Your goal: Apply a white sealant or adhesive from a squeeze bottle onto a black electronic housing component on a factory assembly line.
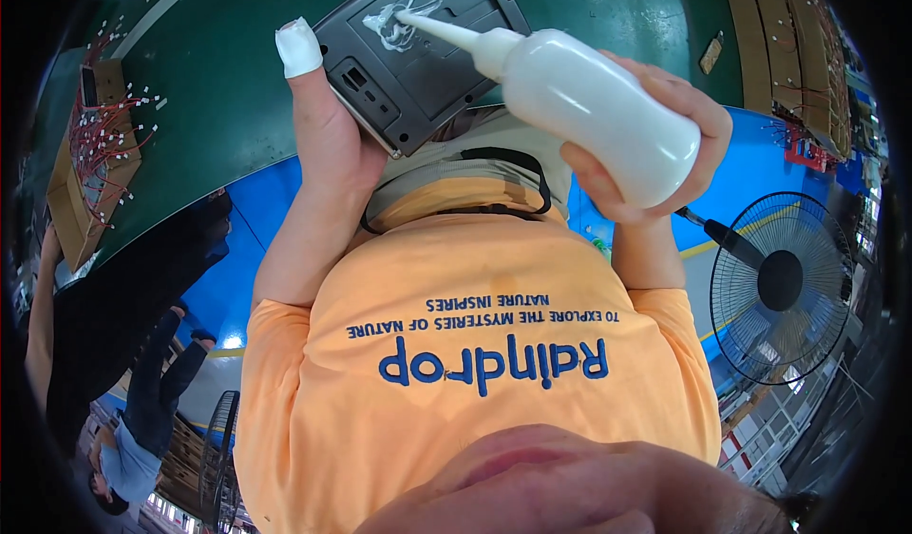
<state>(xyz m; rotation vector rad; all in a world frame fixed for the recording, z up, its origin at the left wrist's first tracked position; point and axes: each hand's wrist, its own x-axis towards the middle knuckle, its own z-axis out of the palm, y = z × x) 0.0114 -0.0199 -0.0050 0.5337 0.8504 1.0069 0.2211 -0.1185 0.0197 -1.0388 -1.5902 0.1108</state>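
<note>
My left hand (328, 135) grips the left edge of a dark grey plastic device housing (437, 73); its thumb is wrapped in white tape, and its other fingers are hidden under the housing. In my right hand (698, 106) is a white squeeze bottle (594, 106), tilted with its long nozzle (442, 28) pointing left. The nozzle's tip meets a smear of whitish paste (389, 28) on the recessed panel of the housing. Ports or switches (366, 87) show in a slot near my left thumb.
Over the green worktable (214, 87), a cardboard box (71, 201) of red wires with white connectors stands at the left. Cardboard trays (760, 35) line the right side. A black fan (779, 282) stands at right. Other people are at the left.
</note>
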